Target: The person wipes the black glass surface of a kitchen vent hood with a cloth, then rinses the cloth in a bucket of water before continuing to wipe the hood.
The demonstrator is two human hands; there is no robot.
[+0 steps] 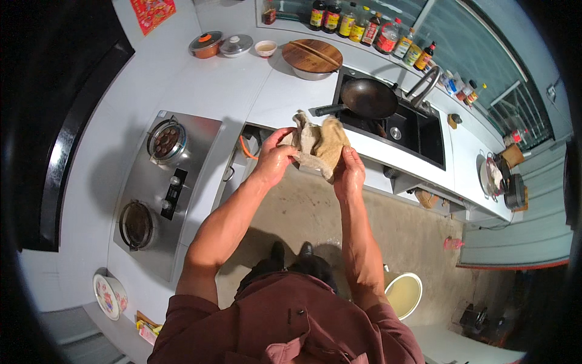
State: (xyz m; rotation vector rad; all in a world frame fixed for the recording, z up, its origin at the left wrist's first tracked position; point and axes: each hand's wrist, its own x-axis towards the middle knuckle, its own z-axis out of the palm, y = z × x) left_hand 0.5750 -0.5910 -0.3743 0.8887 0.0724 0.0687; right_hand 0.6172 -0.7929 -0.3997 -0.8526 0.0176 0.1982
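Note:
A crumpled beige cleaning cloth (328,142) is held up in front of me, between my two hands. My left hand (276,157) pinches its left side with thumb and fingers. On the other side, my right hand (350,172) grips the cloth's right edge. Both hands and forearms look wet. Just beyond the cloth, a dark wok (369,98) rests over the black double sink (420,136), its handle pointing left. A curved metal faucet (426,84) rises behind the sink.
A steel two-burner gas stove (170,182) is set in the left counter. A basin with a round wooden lid (313,55) stands beside the sink. Several sauce bottles (348,22) line the window ledge. A pale bucket (403,295) stands on the floor at right.

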